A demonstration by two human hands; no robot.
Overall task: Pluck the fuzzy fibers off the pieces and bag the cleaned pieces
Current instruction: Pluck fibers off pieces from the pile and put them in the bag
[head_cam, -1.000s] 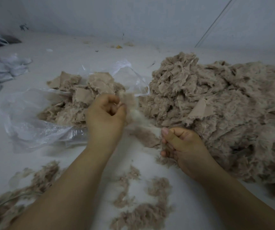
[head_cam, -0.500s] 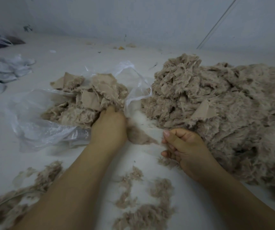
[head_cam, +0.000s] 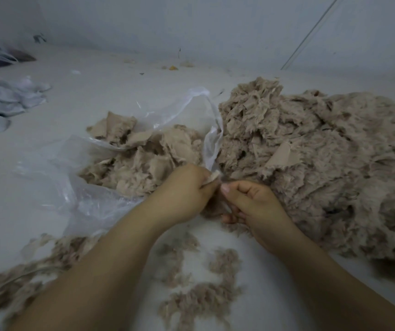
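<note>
A small beige fuzzy piece [head_cam: 213,178] sits between my two hands at the centre. My left hand [head_cam: 179,192] grips its upper edge with curled fingers. My right hand [head_cam: 249,201] pinches the piece from the right, thumb up. A large heap of beige fuzzy pieces [head_cam: 315,158] lies to the right. A clear plastic bag [head_cam: 55,168] lies open on the left with several cleaned pieces [head_cam: 144,158] inside. Most of the held piece is hidden by my fingers.
Plucked fibre tufts [head_cam: 203,297] litter the white surface near me, with more fluff [head_cam: 12,283] at the lower left. White fabric items [head_cam: 3,99] are piled at the far left. A pale wall [head_cam: 191,25] rises behind.
My left hand dropped the earlier piece at the bag, then came back right. Both hands have met and now hold a piece between them.
</note>
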